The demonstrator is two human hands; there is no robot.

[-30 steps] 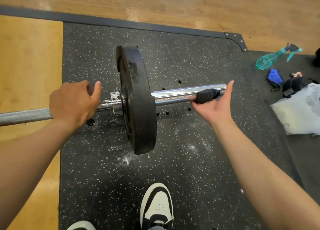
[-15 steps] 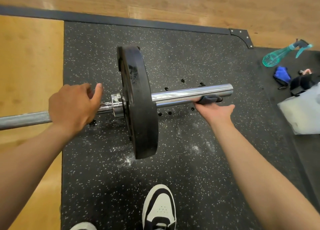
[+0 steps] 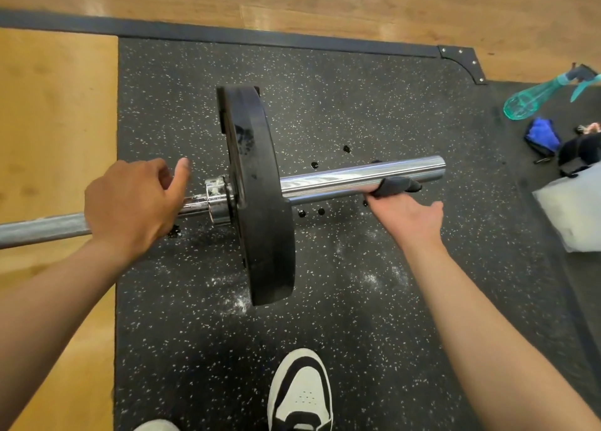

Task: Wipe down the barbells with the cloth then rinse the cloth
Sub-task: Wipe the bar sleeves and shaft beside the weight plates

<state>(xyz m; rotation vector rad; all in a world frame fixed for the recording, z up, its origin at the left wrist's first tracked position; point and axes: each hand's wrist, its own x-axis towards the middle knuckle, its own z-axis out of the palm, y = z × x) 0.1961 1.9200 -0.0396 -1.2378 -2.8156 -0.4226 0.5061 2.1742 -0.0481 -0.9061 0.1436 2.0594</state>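
The long steel barbell [image 3: 357,178] lies across the black speckled rubber mat [image 3: 357,300], its long axis running left to right, chrome sleeve end pointing right. My right hand [image 3: 406,217] presses the dark grey cloth [image 3: 395,185] under the sleeve, fingers curled round it to wipe. My left hand [image 3: 133,203] clamps the shaft left of the 1 black plate [image 3: 257,196], probably steadying it.

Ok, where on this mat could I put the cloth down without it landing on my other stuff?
Bare rubber mat lies beyond the barbell sleeve, between the weight plate and the metal corner bracket. More lies between the plate and your shoe. The right edge is crowded: spray bottle, blue item, white bag.
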